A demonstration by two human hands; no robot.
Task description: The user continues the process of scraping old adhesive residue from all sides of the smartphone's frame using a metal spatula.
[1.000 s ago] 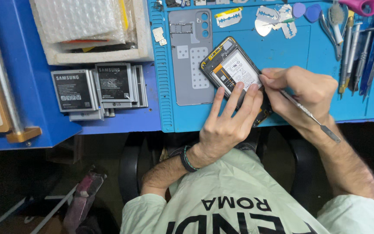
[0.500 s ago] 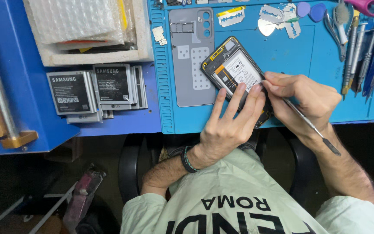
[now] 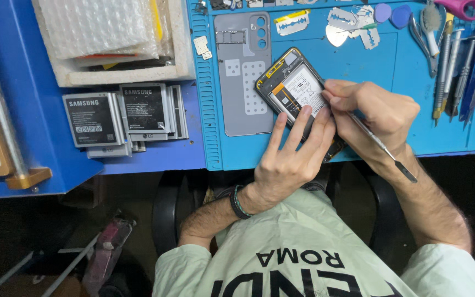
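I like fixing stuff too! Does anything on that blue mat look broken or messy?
The phone lies open with its back cover off beside it, insides showing. The left hand steadies it while the right hand works a thin metal tool at its edge. Loose razor blades lie scattered above. Nothing looks spilled.

A phone repair workbench: blue repair mat, racked hand tools, stacked spare batteries.
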